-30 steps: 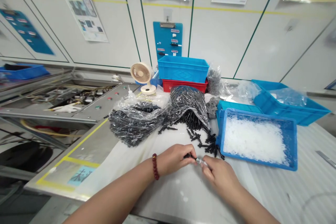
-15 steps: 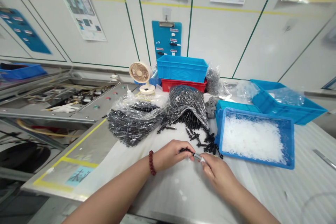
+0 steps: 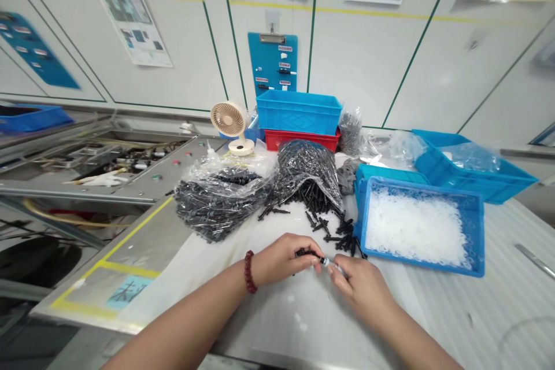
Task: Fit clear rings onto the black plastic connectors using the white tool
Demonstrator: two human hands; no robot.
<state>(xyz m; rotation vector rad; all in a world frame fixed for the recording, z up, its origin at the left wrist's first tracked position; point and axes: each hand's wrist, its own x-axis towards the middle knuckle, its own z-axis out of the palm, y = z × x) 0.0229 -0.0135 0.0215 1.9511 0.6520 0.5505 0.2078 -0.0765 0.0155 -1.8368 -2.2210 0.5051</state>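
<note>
My left hand (image 3: 288, 255), a dark red bead bracelet at its wrist, is closed around slim black plastic parts (image 3: 304, 252); how many is hidden by the fingers. A small whitish piece (image 3: 326, 262) sits at the end of one part, between my two hands. My right hand (image 3: 365, 282) pinches a thin grey rod-like piece (image 3: 338, 268) whose tip meets that end. Loose black parts (image 3: 346, 237) lie just beyond my hands. To the right, a blue tray (image 3: 476, 237) holds many small white rings (image 3: 414, 225).
Two clear bags of black parts, the left bag (image 3: 221, 208) and the middle bag (image 3: 309, 162), lie behind my hands. Farther back are a beige fan (image 3: 228, 120), a blue bin (image 3: 299, 114) on a red bin (image 3: 299, 140), and blue bins (image 3: 498, 176) at right. A metal strip (image 3: 535, 260) lies far right.
The grey cylinder between my hands has drawn back to the right into my right hand, baring the black part's end with the whitish piece on it. The view has shifted slightly.
</note>
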